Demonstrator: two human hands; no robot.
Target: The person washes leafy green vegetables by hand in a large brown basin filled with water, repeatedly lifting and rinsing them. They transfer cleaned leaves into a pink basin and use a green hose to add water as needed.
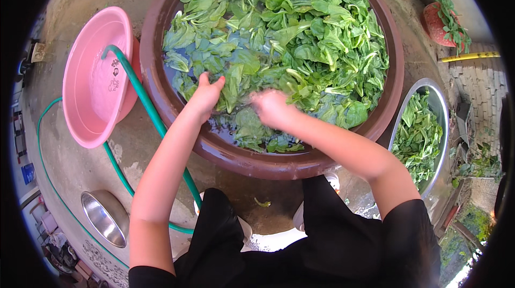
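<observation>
A large brown glazed basin [257, 166] full of water and loose leafy greens [322, 26] stands before me. At its near left part, my left hand [208, 94] is among floating leaves, thumb and a finger spread apart, the other fingers hidden; whether it holds a leaf is unclear. My right hand [273, 107], blurred, is at the water surface to the right of it, its fingers partly hidden by water and leaves. The greens lie thickest at the basin's far and right side; dark water shows near the front rim.
A pink plastic tub [90, 127] with a green hose [145, 95] over its rim stands at the left. Below it is a steel bowl [105, 219]. A metal basin [445, 127] of greens is at the right, a potted plant [438, 24] farther back, a yellow hose [468, 56] beside it.
</observation>
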